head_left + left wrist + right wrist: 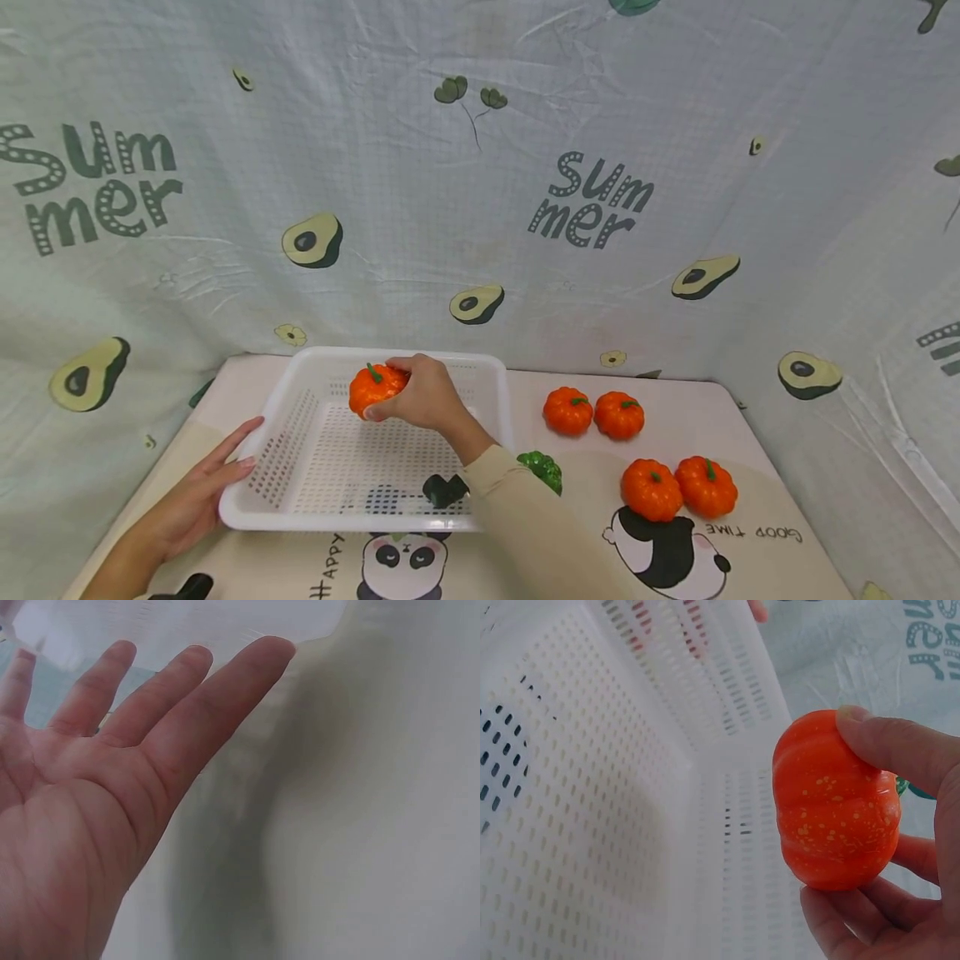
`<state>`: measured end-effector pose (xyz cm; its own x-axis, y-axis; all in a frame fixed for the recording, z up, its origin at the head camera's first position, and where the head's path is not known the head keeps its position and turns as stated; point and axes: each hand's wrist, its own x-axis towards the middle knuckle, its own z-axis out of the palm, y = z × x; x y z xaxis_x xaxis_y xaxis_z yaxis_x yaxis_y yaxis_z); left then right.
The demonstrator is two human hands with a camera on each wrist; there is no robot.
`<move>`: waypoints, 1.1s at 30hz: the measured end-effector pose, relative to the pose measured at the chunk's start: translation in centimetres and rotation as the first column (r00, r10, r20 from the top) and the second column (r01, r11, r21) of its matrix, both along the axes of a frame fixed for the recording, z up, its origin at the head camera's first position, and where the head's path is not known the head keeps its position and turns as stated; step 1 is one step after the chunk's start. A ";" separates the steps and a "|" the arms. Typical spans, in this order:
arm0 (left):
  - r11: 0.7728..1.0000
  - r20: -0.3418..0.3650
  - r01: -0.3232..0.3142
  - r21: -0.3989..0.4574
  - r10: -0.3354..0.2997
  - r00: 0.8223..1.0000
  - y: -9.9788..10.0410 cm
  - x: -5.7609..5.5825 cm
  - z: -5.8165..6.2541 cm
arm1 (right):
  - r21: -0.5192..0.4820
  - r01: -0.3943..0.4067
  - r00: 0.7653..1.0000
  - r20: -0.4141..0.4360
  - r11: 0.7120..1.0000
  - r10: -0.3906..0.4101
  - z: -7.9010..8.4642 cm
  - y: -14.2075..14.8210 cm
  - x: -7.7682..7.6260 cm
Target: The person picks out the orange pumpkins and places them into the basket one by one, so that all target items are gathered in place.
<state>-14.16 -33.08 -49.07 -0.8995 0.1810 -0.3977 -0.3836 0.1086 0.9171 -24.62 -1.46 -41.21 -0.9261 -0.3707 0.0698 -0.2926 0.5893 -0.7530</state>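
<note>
My right hand holds a small orange pumpkin with a green stem over the back part of a white plastic basket. In the right wrist view, thumb and fingers grip the ribbed pumpkin from opposite sides, close to the basket's perforated wall. My left hand is at the basket's left side, fingertips right at the rim. Its fingers are extended in the left wrist view, with the white basket edge just beyond them.
Two orange pumpkins sit right of the basket, and two more stand nearer the front right. A bumpy green object lies beside the basket, partly hidden by my right sleeve. A printed cloth hangs behind the table.
</note>
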 end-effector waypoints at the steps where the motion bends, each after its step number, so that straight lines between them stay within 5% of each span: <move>1: 1.000 -0.006 0.004 -0.001 -0.004 1.000 0.0 0.0 0.0 | -0.003 0.008 1.000 -0.001 1.000 -0.008 0.0 -0.1 0.0; 16: 0.999 -0.055 0.030 -0.019 -0.031 0.998 0.1 0.0 -0.1 | -0.011 0.068 0.998 0.012 0.998 -0.068 -0.4 -1.2 -0.3; 33: 0.998 -0.076 0.010 0.059 -0.006 0.997 -0.1 0.2 -0.2 | 0.009 0.116 0.992 0.042 0.993 -0.117 -1.2 -2.2 -0.7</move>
